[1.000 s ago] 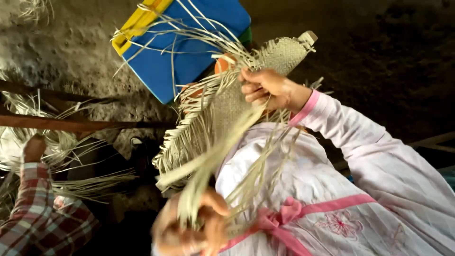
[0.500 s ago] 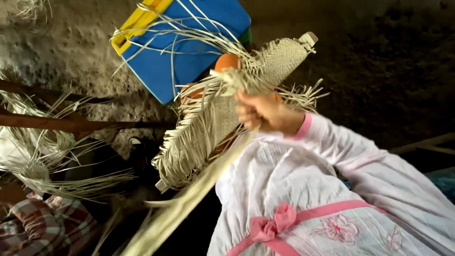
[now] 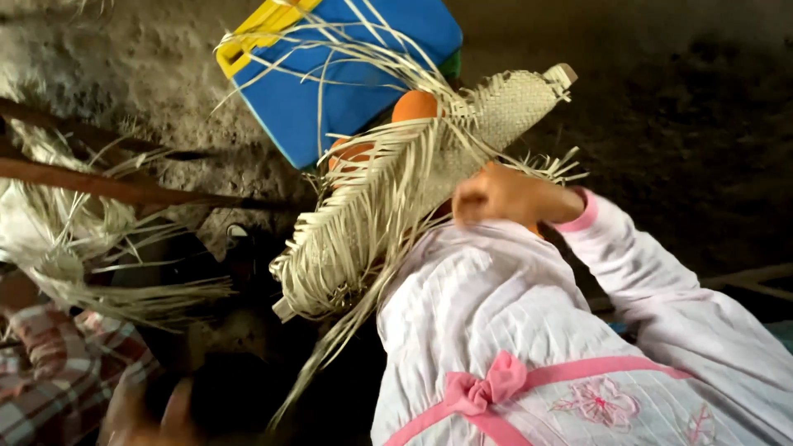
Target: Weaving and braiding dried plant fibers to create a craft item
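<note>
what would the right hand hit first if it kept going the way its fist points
Probably the woven straw mat: the right hand is a fist pointing toward the picture's left, its knuckles at the mat's loose strands. Depth is unclear; it may already touch them.

The woven mat (image 3: 496, 116) is dry, pale plant fibre, matt and rough, its close plaiting giving way to loose, stiff strips (image 3: 347, 239). The blue box (image 3: 355, 66) behind it is smooth plastic with a faint sheen and a yellow plastic edge. The white garment (image 3: 504, 330) is soft ribbed cloth, trimmed with a satiny pink ribbon bow (image 3: 479, 392). The ground (image 3: 132, 66) is coarse, matt earth.
</note>
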